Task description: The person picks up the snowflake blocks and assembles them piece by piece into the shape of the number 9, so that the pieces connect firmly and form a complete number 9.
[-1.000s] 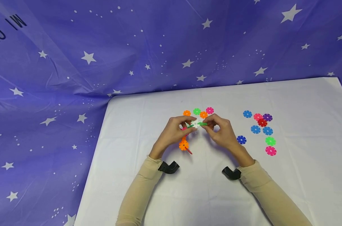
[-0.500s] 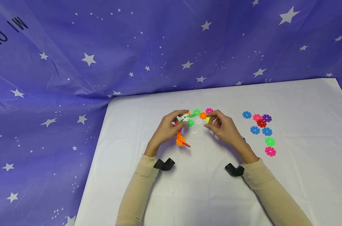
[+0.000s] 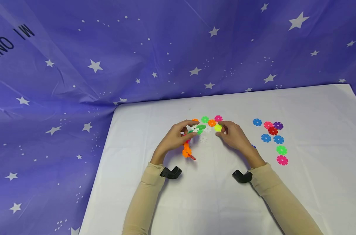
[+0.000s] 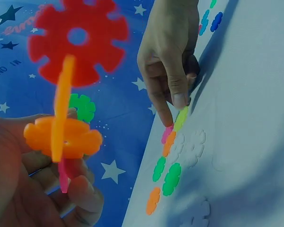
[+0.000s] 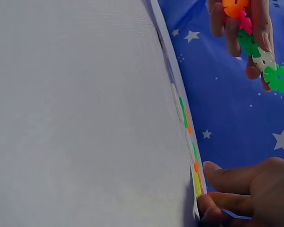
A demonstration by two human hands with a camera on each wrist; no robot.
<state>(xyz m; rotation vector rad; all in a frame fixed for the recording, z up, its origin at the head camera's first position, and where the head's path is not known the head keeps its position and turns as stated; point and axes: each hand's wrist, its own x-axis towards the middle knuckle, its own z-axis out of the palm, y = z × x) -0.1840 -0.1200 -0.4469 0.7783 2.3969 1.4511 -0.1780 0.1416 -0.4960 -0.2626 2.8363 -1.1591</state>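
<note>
My left hand (image 3: 175, 135) holds a chain of interlocked notched plastic discs above the table. Along it are a red disc (image 4: 109, 45), orange discs (image 4: 83, 137), a pink disc (image 5: 245, 22), a white disc (image 5: 264, 60) and a green end disc (image 5: 278, 79). The thumb and fingers pinch its middle, partly hiding it. My right hand (image 3: 236, 136) is down at a yellow disc (image 3: 218, 128) lying on the table. Its thumb and index finger stand apart on either side of that disc, with fingertips at its edge.
Beside the yellow disc lie an orange disc (image 3: 211, 123), a pink disc (image 3: 218, 118), a green disc (image 3: 205, 119) and faint white discs (image 3: 203, 139). Farther right is a group with blue discs (image 3: 266, 138), a red disc (image 3: 273, 131) and others. A starry blue curtain (image 3: 166, 52) hangs behind the table.
My right hand has let go of the chain, moved right and come down at the yellow disc. My left hand has drawn the chain slightly left.
</note>
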